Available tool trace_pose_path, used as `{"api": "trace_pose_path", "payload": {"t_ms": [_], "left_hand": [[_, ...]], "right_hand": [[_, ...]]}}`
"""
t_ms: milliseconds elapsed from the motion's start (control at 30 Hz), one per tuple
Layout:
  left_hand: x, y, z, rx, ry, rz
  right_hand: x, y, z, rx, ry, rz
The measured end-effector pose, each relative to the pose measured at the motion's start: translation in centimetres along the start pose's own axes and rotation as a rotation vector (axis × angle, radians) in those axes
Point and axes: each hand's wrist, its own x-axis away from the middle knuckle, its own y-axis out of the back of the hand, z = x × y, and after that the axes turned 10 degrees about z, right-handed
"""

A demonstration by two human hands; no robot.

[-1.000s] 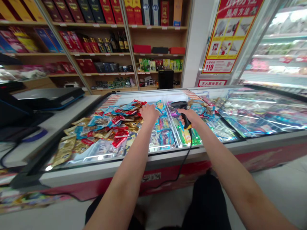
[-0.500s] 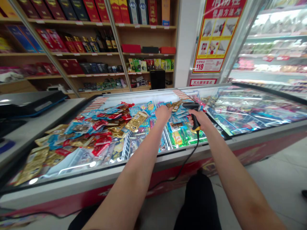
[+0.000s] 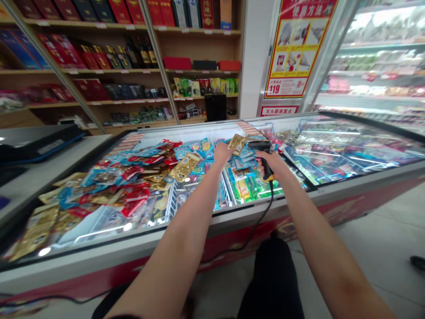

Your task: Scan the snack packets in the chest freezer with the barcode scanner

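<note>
My left hand is closed on the near edge of a gold snack packet, tilted up over the freezer's glass top. In my right hand is a black and yellow barcode scanner, its head pointing left toward the packet. From the scanner's grip a black cable hangs down over the freezer front. Blue packets lie just below the two hands. To the left, a big pile of red, blue and gold packets spreads over the glass, with another gold packet at its right edge.
The chest freezer runs across in front of me, with bagged goods and wire baskets under its glass. At left stands a counter with a dark flat device. Shelves of boxes line the back; a lit display fridge is at right.
The gold packet in my left hand has risen and turned up beside the scanner head. Both hands shift slightly left in the view, as does the whole scene.
</note>
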Motion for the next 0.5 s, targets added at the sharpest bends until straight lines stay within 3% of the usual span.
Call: {"api": "trace_pose_path", "payload": {"t_ms": [200,367,500], "left_hand": [[-0.5,1.9,2.6,0.305,0.010,-0.185],[0.1,2.9,5.1,0.610,0.038,-0.167],[1.1,3.5,5.6,0.763,0.059,-0.155]], "right_hand": [[0.3,-1.6,0.3,0.135,0.094,0.033],[0.3,-3.7,-0.2,0.286,0.145,0.159],[0.0,-4.8,-0.9,0.402,0.170,0.233]]}}
